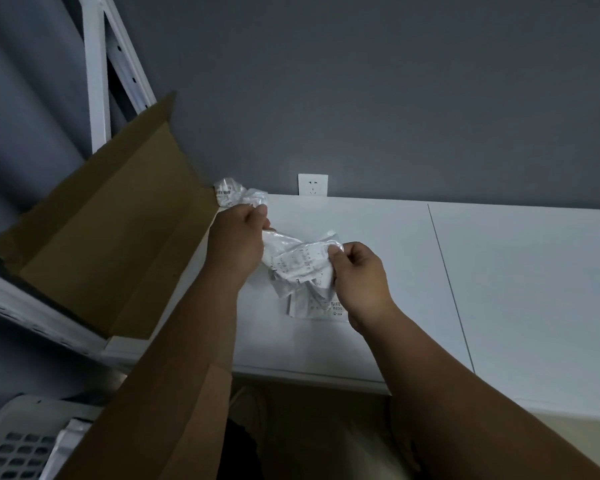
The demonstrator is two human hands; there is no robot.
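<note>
Table [430, 271], open box [111, 230] at 9 o'clock. L hand [238, 237] fisted round bag [302, 268] end, R hand [361, 275] pinches edge at 3, bag over table ctr. Prob light, soft, slippery film; grip bunched ends.
</note>
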